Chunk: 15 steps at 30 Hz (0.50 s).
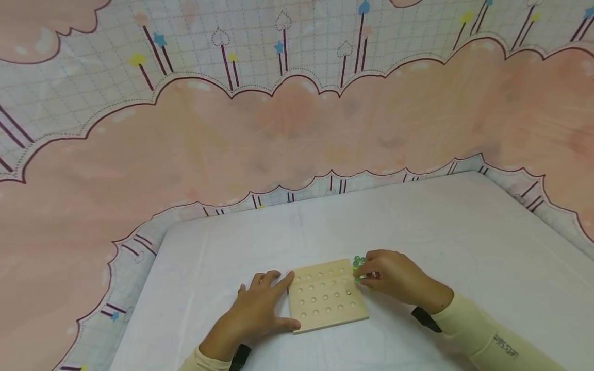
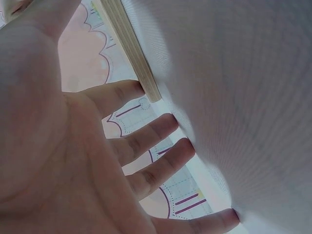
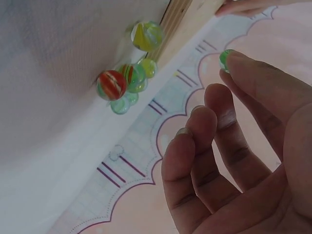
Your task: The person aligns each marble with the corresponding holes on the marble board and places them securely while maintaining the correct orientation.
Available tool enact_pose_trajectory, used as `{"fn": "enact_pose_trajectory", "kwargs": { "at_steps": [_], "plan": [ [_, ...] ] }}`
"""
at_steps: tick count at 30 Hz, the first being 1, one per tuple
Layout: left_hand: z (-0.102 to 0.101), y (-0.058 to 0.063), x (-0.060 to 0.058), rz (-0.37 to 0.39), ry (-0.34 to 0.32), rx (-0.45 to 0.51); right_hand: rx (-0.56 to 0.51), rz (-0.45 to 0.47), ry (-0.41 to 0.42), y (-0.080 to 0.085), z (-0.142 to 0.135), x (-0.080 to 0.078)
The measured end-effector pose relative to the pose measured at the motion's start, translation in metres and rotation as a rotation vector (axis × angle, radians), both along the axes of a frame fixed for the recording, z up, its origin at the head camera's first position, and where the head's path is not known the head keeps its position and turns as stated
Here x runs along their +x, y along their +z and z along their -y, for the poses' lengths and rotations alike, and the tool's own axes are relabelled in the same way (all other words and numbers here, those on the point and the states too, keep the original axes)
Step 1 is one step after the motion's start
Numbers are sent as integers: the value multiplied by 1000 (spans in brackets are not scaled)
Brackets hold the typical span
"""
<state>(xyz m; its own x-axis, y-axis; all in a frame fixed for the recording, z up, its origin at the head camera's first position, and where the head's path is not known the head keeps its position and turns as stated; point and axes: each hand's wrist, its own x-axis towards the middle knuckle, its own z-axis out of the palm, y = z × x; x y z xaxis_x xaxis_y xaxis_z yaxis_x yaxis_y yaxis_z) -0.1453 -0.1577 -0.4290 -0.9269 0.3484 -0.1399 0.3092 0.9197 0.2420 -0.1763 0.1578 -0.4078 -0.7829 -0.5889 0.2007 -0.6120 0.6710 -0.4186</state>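
A pale wooden board (image 1: 320, 305) with rows of round dimples lies on the white surface. One dimple near its right side looks darker; I cannot tell whether a marble sits there. My left hand (image 1: 257, 312) is spread along the board's left edge, thumb at the near corner and index finger touching the far corner. My right hand (image 1: 401, 275) is beside the right edge, thumb and index finger pinching a green marble (image 3: 225, 61). Several loose glass marbles rest against that edge, among them a red-striped marble (image 3: 111, 86) and a yellow-streaked marble (image 3: 146, 36).
A white cloth-covered table (image 1: 260, 239) extends around the board. Behind it hangs a patterned pink and white cloth (image 1: 297, 129). Dark straps (image 1: 426, 319) sit on the wrists below the cream sleeves (image 1: 482, 330).
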Motion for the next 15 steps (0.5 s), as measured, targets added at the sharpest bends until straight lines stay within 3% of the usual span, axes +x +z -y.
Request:
{"fn": "enact_pose_trajectory", "kwargs": {
  "at_steps": [6, 15],
  "plan": [
    [-1, 0, 1, 35, 29, 5, 15, 13, 22, -5, 6, 3],
    [1, 1, 0, 7, 8, 15, 45, 2, 29, -5, 11, 8]
  ]
}}
